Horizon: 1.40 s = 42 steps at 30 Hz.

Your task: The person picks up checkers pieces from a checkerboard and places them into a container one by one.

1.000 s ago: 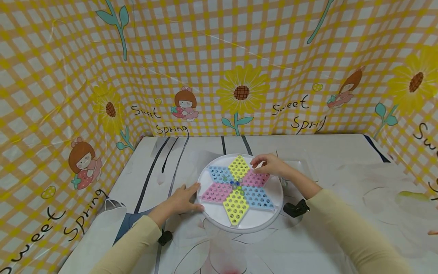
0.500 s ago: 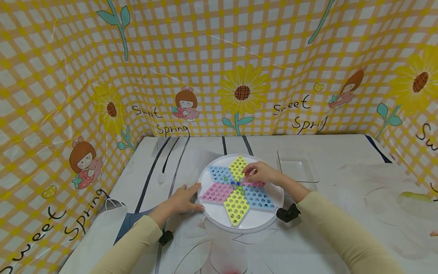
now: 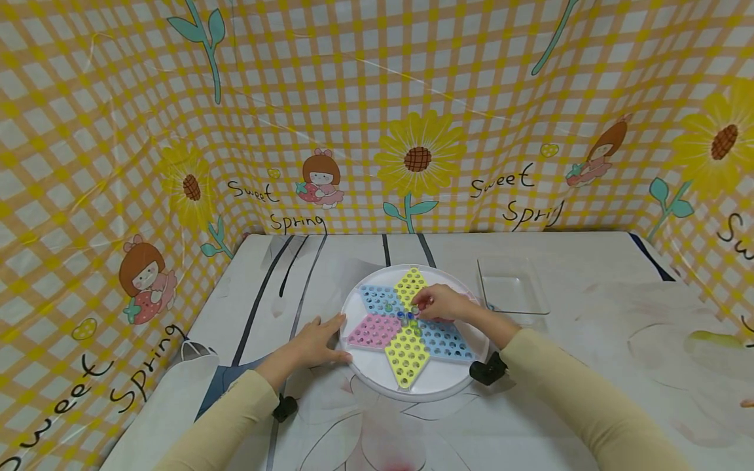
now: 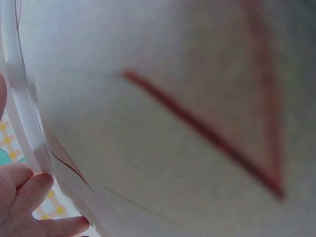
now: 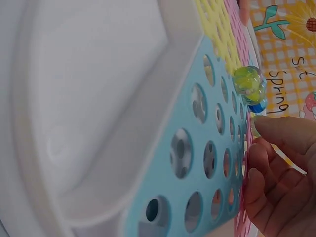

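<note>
A round white Chinese checkers board (image 3: pixel 438 379) with a star of yellow, pink and blue perforated points lies on the table. My left hand (image 3: pixel 309 343) rests against its left rim, fingers spread. My right hand (image 3: pixel 444 304) is over the pink point near the star's centre. In the right wrist view its thumb and curled fingers pinch a clear marble (image 5: pixel 255 126), mostly hidden by the thumb. Several marbles sit around the centre, among them a blue marble (image 3: pixel 401 315) and a yellow-green marble (image 5: pixel 248 81). A green marble (image 3: pixel 389 307) sits on the far left blue point.
A clear plastic box (image 3: pixel 518 291) stands behind the board to the right, with something small near its front left corner. Dark wrist cameras (image 3: pixel 489 369) hang beneath both forearms. A checked cloth (image 3: pixel 365 91) walls the back and sides of the table.
My right hand has moved left and slightly toward me, from the board's right back edge to near its centre, uncovering the clear box. The left hand has stayed at the rim.
</note>
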### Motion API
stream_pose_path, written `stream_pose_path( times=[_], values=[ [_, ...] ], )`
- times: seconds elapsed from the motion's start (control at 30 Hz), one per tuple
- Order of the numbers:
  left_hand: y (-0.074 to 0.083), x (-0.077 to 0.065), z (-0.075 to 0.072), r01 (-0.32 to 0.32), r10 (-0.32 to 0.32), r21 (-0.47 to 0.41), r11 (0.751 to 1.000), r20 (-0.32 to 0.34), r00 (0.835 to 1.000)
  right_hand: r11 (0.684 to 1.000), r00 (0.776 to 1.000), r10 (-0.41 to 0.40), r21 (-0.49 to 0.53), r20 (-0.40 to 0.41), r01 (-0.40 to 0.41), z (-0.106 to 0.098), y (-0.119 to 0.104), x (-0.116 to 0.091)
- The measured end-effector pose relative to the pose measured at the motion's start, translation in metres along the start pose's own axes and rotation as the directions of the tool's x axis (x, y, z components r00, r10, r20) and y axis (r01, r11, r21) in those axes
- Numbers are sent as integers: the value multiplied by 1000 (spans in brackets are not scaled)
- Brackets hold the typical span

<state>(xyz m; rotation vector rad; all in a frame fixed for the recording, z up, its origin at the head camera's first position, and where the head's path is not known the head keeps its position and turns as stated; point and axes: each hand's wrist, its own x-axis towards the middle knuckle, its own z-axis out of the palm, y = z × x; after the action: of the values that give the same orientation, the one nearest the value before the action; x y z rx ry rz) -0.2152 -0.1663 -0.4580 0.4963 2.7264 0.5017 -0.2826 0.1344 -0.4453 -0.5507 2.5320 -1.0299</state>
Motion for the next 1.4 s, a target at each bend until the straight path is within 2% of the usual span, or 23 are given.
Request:
stream_pose_path(
  times=[0.27, 0.6, 1.1, 1.4],
  values=[
    [-1, 1, 1, 10, -10, -9, 1000, 6, 1000, 1000, 1000, -18, -18, -21, 17, 6, 1, 4],
    [-2, 2, 2, 14, -14, -12, 1000, 13, 1000, 1000, 999, 4, -27, -32, -5, 4, 3, 3],
    [-1, 1, 1, 5, -5, -22, 1000, 4, 1000, 1000, 998, 3, 3, -67, -3, -18, 2, -7],
    [0, 1, 0, 9, -9, -17, 1000, 4, 1000, 997, 992, -75, -19, -105, 74, -37, 6, -13]
  ],
)
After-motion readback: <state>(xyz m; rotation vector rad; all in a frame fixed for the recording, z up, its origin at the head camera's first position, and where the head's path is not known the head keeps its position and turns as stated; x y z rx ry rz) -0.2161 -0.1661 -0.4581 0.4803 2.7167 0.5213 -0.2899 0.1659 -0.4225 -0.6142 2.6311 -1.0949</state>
